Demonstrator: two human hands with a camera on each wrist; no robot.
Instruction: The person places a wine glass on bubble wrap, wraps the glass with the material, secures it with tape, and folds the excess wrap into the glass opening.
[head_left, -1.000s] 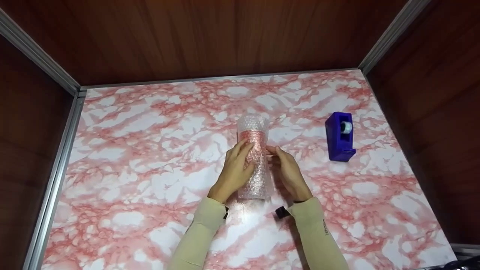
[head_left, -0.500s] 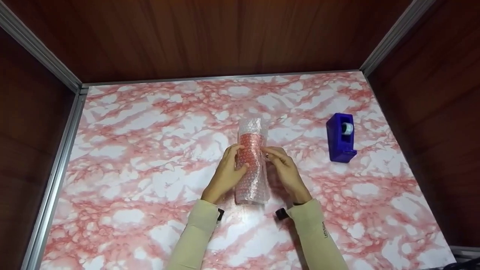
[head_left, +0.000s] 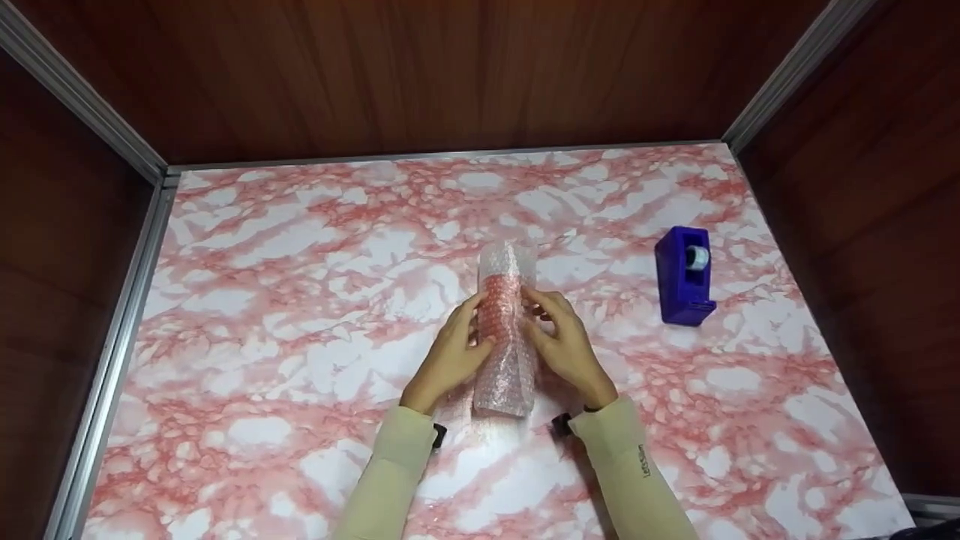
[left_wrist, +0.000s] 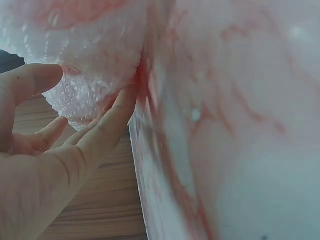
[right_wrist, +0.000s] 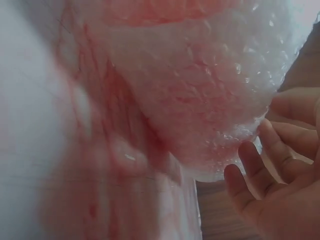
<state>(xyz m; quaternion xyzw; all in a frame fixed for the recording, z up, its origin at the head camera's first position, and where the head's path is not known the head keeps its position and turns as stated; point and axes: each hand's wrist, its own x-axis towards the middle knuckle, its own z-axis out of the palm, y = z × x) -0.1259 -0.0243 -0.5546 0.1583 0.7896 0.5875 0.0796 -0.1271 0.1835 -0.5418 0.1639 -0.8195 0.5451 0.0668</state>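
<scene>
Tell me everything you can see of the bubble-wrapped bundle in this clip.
The bubble-wrapped bundle is a long, roughly cylindrical roll, its wrap clear, shiny and plastic-looking. Something red shows through; what it is cannot be told. Clear wrap extends past the red at the far end. The roll points away from the person, over the middle of the marbled tabletop. The left hand and right hand hold its sides.

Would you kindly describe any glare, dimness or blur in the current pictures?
Head view: glints on the bubble wrap, pale glare on the tabletop below it, walls dim; left wrist view: fingers crisper than the softly blurred tabletop; right wrist view: tabletop hazy at left, highlights on the bubble wrap.
</scene>
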